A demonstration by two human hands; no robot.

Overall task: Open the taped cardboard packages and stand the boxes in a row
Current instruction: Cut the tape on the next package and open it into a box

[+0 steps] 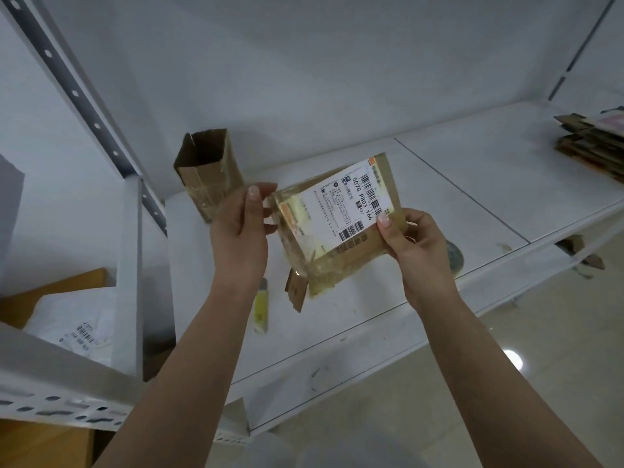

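Right now both hands hold a flattened taped package [339, 224] above the shelf [439, 184]: left hand [241, 228] pinches its left edge, right hand [413, 244] grips the right corner (thumb on label). Opened box [207, 173] stands upright nr shelf's back-left corner; yellow cutter [260, 310] lies by front edge.

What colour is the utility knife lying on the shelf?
Yellow; the utility knife shows best in the head view.

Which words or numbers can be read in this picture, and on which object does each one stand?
"507G P803 Y66": on the white shipping label of the taped package held in both hands.
Barcodes and small print on that label: too small to read.
Print on the white bag at lower left: blurred, unreadable.
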